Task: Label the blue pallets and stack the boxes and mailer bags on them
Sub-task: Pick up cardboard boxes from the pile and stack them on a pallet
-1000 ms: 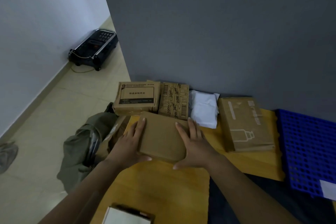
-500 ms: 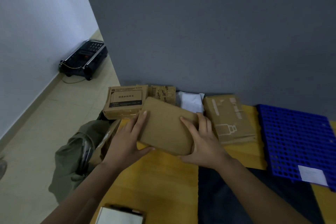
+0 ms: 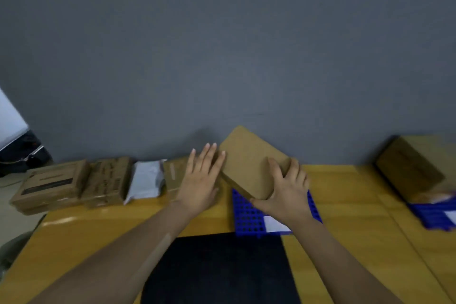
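The yellow wooden table (image 3: 345, 205) fills the lower part of the frame. On it lie a black mat (image 3: 217, 269) at lower centre and a blue pallet (image 3: 246, 217) just above it. A second blue pallet (image 3: 431, 215) lies at the right edge. At the left stand in a row a cardboard box (image 3: 49, 182), a second cardboard box (image 3: 108, 180) and a white mailer bag (image 3: 145, 180).

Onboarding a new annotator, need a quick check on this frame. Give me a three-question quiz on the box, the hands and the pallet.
1. True or false: the plain brown cardboard box lies flat on the blue perforated plastic pallet.
2. Which hand curls round the box's edge: A) left, B) right, C) neither?
3. Fill in: the white plastic mailer bag lies to the ____ of the held box.

Key:
1. False: it is tilted, held in the hands.
2. B: the right hand grips it; the left hand only touches its side with straight fingers.
3. left
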